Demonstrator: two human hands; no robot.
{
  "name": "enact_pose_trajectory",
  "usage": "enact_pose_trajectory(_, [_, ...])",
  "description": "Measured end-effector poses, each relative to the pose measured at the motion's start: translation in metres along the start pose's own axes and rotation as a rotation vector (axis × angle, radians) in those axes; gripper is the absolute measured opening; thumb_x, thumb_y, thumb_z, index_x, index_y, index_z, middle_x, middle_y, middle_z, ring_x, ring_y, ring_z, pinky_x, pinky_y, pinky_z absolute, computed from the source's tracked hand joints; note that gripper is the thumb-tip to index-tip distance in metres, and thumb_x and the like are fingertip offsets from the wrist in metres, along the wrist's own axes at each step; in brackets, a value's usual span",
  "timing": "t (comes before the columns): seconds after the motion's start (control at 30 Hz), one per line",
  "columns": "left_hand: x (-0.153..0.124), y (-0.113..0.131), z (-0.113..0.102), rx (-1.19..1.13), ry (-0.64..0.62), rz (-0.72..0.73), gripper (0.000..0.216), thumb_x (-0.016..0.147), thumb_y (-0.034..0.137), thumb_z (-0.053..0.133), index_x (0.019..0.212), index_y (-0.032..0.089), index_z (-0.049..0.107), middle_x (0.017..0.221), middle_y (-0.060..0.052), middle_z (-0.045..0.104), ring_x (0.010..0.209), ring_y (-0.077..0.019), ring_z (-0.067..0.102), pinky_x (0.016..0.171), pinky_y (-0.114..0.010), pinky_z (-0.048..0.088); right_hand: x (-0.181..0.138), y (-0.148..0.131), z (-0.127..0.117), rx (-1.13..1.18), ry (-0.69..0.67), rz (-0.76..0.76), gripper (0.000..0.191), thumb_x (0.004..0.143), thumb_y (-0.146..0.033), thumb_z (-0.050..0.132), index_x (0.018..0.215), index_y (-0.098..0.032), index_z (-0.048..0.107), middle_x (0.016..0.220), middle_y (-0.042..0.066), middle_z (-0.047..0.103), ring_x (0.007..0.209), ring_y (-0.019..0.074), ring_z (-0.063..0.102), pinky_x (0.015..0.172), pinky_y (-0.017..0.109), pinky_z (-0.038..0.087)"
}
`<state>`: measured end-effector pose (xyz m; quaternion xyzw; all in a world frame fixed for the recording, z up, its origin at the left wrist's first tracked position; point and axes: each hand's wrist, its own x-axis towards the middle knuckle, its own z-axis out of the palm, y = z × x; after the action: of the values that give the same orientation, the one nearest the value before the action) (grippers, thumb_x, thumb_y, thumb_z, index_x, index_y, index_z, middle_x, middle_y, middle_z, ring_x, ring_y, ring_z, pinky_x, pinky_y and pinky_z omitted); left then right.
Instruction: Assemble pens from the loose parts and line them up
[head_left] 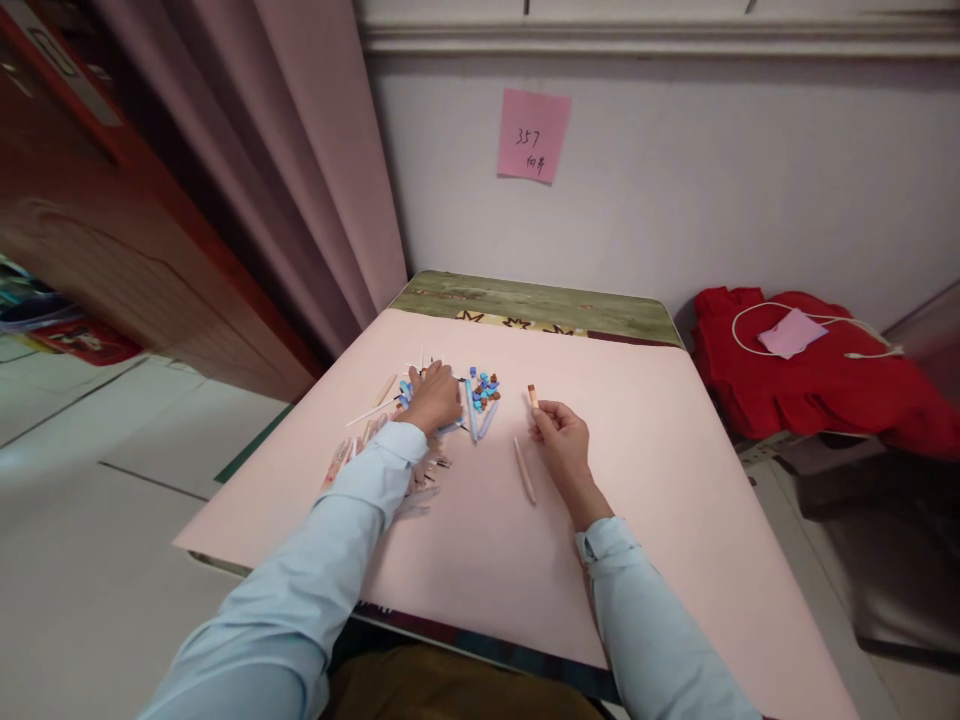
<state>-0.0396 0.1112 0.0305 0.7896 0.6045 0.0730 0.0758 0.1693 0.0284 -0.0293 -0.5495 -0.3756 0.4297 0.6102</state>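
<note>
My left hand [435, 398] reaches into the spread of pen parts, its fingers bent downward and somewhat apart; the fingertips are partly hidden. Around it lie thin white refills [371, 411], blue pieces [405, 392] and clear or peach-coloured tubes [345, 455]. My right hand [562, 435] pinches a short peach pen part with a brown end [532, 394], held up over the tabletop. Just left of that hand rests a peach pen barrel [524, 470]. Between the hands are a light blue pen barrel [471, 410], a lilac one [487, 420] and a heap of small blue and brown pieces [484, 388].
A pale pink sheet [660, 520] covers the table, whose green patterned far edge [525, 300] meets the wall. A pink note [534, 135] is stuck on the wall. At the right, red cloth [810, 380] bears a white cable. A curtain [300, 150] and wooden door stand left.
</note>
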Motion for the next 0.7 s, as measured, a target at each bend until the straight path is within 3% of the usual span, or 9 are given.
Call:
enact_pose_trajectory(0.1, [-0.004,0.012,-0.015,-0.232,0.229,-0.063,0.006,0.068,0.013,0.061,0.068,0.019,0.061,0.117,-0.013,0.065,0.128,-0.0382,0.046,0.109,-0.066,0.023,0.000,0.000,0.000,0.010,-0.005,0.007,0.034,0.073,-0.045,0.073,0.090,-0.017,0.066,0.073,0.001,0.065,0.057,0.0121,0.058,0.053,0.024,0.049])
enact_pose_trajectory(0.2, [-0.009,0.038,-0.015,-0.749,0.428,-0.123,0.005,0.076,0.023,0.059,0.081,0.021,0.058,0.086,-0.005,0.068,0.090,-0.0235,0.064,0.088,-0.044,0.050,0.000,-0.001,0.000,0.052,-0.009,0.024,0.031,0.073,-0.043,0.072,0.089,-0.018,0.062,0.074,0.001,0.067,0.056,0.0114,0.059,0.049,0.022,0.046])
enact_pose_trajectory(0.27, [-0.013,0.058,-0.003,-1.211,0.399,-0.132,0.014,0.076,0.029,0.062,0.086,0.021,0.055,0.075,-0.001,0.066,0.064,-0.0153,0.062,0.068,-0.033,0.053,-0.001,-0.002,0.001,0.078,-0.020,0.025,0.030,0.074,-0.041,0.072,0.089,-0.019,0.060,0.074,0.000,0.067,0.055,0.0107,0.059,0.048,0.020,0.044])
enact_pose_trajectory(0.37, [-0.018,0.081,0.023,-1.614,0.376,-0.168,0.028,0.071,0.032,0.071,0.091,0.020,0.054,0.074,0.001,0.066,0.056,-0.0106,0.059,0.062,-0.028,0.053,-0.001,-0.003,0.001,0.085,-0.030,0.012,0.029,0.074,-0.041,0.072,0.089,-0.018,0.061,0.071,-0.001,0.065,0.054,0.0103,0.058,0.049,0.021,0.044])
enact_pose_trajectory(0.53, [-0.027,0.091,0.046,-1.802,0.272,-0.247,0.037,0.069,0.036,0.078,0.096,0.018,0.059,0.083,-0.002,0.070,0.063,-0.0109,0.065,0.074,-0.031,0.055,0.002,-0.002,-0.002,0.059,0.040,-0.070,0.030,0.076,-0.044,0.070,0.091,-0.018,0.064,0.068,-0.003,0.061,0.051,0.0095,0.051,0.049,0.023,0.043])
enact_pose_trajectory(0.63, [-0.033,0.091,0.047,-1.683,0.258,-0.186,0.027,0.073,0.037,0.074,0.089,0.019,0.063,0.089,-0.004,0.071,0.077,-0.0150,0.067,0.082,-0.034,0.053,0.002,-0.007,-0.005,0.000,0.083,-0.127,0.030,0.078,-0.044,0.069,0.094,-0.019,0.066,0.059,-0.005,0.055,0.050,0.0104,0.048,0.050,0.023,0.040])
enact_pose_trajectory(0.7, [-0.037,0.092,0.046,-1.500,0.299,-0.086,0.019,0.076,0.035,0.072,0.084,0.020,0.065,0.106,-0.008,0.070,0.101,-0.0197,0.066,0.093,-0.036,0.050,0.002,-0.010,-0.006,0.000,0.075,-0.135,0.030,0.077,-0.044,0.071,0.094,-0.019,0.066,0.059,-0.005,0.055,0.051,0.0107,0.047,0.050,0.024,0.040])
